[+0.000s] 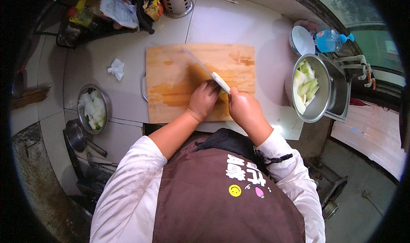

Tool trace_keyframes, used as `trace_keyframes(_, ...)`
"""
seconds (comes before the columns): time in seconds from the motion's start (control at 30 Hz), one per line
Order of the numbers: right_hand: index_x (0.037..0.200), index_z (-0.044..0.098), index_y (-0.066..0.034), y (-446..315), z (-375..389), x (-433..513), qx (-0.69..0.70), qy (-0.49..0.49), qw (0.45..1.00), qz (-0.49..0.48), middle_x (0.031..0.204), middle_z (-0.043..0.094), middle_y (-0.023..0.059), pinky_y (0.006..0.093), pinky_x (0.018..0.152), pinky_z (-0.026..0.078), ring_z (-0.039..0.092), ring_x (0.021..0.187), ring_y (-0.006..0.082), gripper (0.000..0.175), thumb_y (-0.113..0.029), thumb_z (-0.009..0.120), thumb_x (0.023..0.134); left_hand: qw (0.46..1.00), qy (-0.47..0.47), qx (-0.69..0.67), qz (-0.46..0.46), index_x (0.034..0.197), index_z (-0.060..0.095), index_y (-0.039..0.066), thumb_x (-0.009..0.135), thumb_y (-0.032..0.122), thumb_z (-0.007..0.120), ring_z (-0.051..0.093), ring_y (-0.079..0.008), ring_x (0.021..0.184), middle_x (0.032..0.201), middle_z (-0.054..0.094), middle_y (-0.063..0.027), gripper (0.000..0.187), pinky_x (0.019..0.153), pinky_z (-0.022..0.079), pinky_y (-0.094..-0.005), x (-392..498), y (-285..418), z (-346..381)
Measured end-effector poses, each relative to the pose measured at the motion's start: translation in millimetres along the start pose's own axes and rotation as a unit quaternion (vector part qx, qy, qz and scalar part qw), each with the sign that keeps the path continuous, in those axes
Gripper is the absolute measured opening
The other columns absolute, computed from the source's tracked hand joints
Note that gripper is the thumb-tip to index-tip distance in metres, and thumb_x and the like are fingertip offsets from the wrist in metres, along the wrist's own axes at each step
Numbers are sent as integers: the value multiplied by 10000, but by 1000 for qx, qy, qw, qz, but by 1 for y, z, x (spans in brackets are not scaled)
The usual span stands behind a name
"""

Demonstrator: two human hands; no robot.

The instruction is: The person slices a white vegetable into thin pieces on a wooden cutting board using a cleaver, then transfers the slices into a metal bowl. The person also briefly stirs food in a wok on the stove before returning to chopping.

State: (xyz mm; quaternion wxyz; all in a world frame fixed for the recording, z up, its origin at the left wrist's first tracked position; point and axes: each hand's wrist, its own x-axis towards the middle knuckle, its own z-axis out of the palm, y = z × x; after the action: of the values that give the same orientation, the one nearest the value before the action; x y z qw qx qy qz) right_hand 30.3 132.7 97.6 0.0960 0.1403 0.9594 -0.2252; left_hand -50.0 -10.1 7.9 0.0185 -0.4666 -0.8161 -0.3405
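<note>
A wooden cutting board (169,79) with wet patches lies before me. My right hand (245,110) is closed around the handle of a kitchen knife (198,62), whose blade points up and left across the board. Pale slices of a peeled vegetable (221,82) lie along the blade's right side. Close against the blade's left side, my left hand (205,99) rests with bent fingers on a piece of the vegetable, mostly hidden under the hand. To the right, a steel bowl (323,107) holds pale green cut pieces (307,84).
A steel bowl (108,105) of whitish scraps and a crumpled tissue (116,69) are left of the board. A perforated steel utensil holder (176,3) stands behind. A white bowl (302,40), blue pump bottle (328,40) and sink (341,95) are at the right.
</note>
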Motion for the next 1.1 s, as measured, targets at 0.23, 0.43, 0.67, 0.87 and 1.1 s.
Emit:
trace_keyframes(0.23,879,546,-27,4,28,28,-4,32,999,7,675,621,233,538,559,482,618,627,440,88,-109,514,882,1000,-5,26,10,966,646,20,783,103,552,565,-307,973,1052,605,-131,222,824,512,-378,4,0,-6)
trace_keyframes(0.43,896,558,-25,-4,38,25,10,66,998,-13,688,634,232,525,559,500,628,613,427,90,-100,529,854,999,-7,40,5,955,645,32,788,105,551,565,-310,967,1038,594,-129,206,813,514,-384,0,-8,-11)
trace_keyframes(0.67,836,598,-25,8,5,18,33,72,997,6,734,641,222,519,612,497,627,668,420,144,-161,567,871,999,45,1,8,1004,646,12,807,93,565,552,-336,1062,1069,596,-154,228,912,480,-409,-2,-7,-1)
trace_keyframes(0.87,839,607,-51,7,-17,-9,52,65,996,-18,717,633,204,499,593,488,614,662,408,136,-177,589,888,1000,26,8,-16,1026,645,20,805,101,562,551,-308,1088,1117,604,-121,250,921,487,-384,-6,-13,7)
trace_keyframes(1.1,844,592,-55,3,-25,-23,26,58,997,-38,700,628,195,495,570,484,612,642,403,119,-166,594,889,999,20,-11,-42,986,658,23,800,110,564,551,-291,1091,1105,621,-109,225,917,491,-366,-4,-11,4)
